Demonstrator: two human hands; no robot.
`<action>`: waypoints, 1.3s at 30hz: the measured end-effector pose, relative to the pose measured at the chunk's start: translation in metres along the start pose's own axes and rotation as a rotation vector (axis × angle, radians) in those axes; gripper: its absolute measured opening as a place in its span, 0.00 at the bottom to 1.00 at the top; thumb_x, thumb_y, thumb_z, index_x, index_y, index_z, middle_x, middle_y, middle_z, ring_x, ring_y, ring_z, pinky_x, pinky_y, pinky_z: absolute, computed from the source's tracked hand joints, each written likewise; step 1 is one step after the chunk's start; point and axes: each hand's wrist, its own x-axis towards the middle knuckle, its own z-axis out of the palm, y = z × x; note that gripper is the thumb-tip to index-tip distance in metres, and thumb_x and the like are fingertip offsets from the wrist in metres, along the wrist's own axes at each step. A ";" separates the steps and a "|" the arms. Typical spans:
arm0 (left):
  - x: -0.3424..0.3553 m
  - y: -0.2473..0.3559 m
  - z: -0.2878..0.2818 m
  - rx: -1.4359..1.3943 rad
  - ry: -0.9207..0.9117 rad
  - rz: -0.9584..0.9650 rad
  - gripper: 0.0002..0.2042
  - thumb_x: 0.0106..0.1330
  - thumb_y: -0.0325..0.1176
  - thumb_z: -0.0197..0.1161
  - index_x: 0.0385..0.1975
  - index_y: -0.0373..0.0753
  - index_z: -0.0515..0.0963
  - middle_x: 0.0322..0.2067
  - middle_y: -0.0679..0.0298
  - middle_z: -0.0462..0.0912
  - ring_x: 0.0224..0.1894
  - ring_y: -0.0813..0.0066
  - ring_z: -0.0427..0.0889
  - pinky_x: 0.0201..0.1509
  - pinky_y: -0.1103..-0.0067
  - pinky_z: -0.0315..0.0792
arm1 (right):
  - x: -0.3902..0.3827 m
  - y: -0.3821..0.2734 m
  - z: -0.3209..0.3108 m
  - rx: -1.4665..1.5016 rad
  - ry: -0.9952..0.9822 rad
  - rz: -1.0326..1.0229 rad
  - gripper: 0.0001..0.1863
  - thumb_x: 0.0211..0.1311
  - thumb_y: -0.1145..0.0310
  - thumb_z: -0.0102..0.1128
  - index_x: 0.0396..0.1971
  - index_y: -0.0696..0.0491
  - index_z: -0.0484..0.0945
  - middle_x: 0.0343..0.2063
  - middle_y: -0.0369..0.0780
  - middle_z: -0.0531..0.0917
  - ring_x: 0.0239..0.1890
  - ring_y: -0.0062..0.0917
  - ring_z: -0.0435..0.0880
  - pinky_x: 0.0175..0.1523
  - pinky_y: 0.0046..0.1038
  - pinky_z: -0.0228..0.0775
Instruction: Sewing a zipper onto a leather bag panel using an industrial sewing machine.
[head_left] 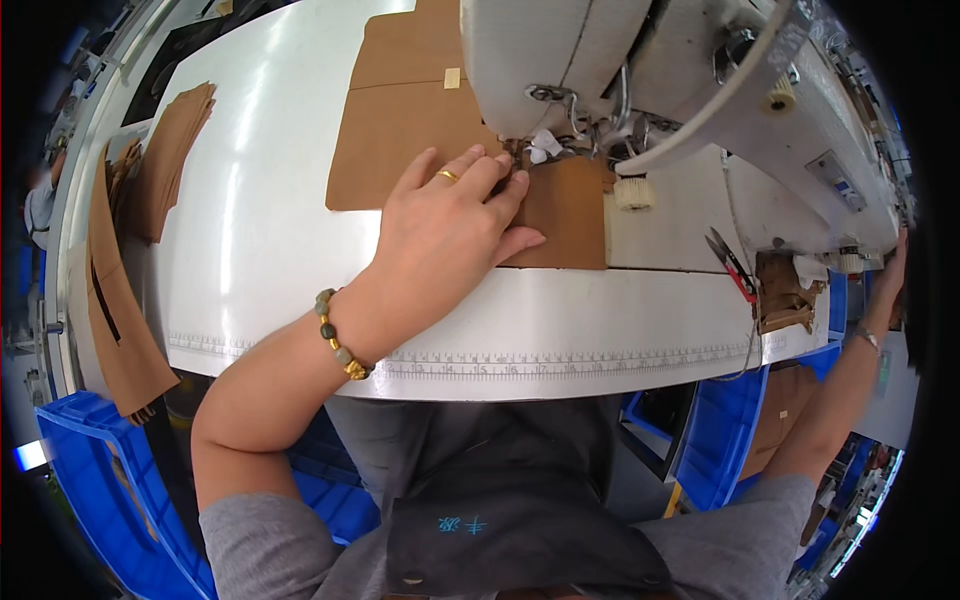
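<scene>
My left hand (450, 220) lies on brown fabric pieces (560, 215) at the sewing machine's needle area, its fingers resting slightly bent beside the presser foot, thumb apart, gripping nothing. A larger brown piece (395, 135) with a small pale tab extends leftward beneath it. The white machine head (530, 50) stands over the work, with a small white scrap (545, 145) by the foot. My right hand (890, 270) reaches to the machine's far right end; its fingers are mostly hidden there.
Stacked brown pieces (175, 155) and long pieces (125, 330) lie at left. Red-handled snips (733, 267) and brown scraps (785, 290) are at right on the white table (280, 280). Blue bins (715, 450) flank me below. A person (40, 200) works at far left.
</scene>
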 end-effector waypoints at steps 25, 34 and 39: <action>0.013 0.034 -0.007 0.079 -0.139 0.127 0.24 0.63 0.49 0.72 0.51 0.37 0.87 0.48 0.64 0.88 0.54 0.62 0.87 0.58 0.63 0.79 | -0.093 0.069 0.055 0.307 0.091 -0.179 0.27 0.85 0.55 0.45 0.72 0.56 0.68 0.70 0.44 0.74 0.70 0.37 0.74 0.75 0.41 0.65; 0.027 0.053 0.005 0.191 -0.191 0.142 0.22 0.64 0.34 0.66 0.57 0.32 0.82 0.59 0.52 0.86 0.52 0.60 0.89 0.57 0.69 0.83 | -0.097 0.066 0.045 0.219 0.014 -0.186 0.30 0.85 0.54 0.45 0.75 0.58 0.63 0.71 0.45 0.72 0.71 0.38 0.73 0.76 0.41 0.64; -0.009 0.003 -0.025 -0.161 -0.197 0.217 0.21 0.62 0.24 0.63 0.57 0.37 0.84 0.59 0.58 0.87 0.61 0.58 0.86 0.66 0.65 0.81 | -0.074 0.029 0.038 0.053 0.190 -0.070 0.34 0.81 0.44 0.52 0.72 0.56 0.72 0.68 0.45 0.76 0.68 0.32 0.78 0.72 0.35 0.67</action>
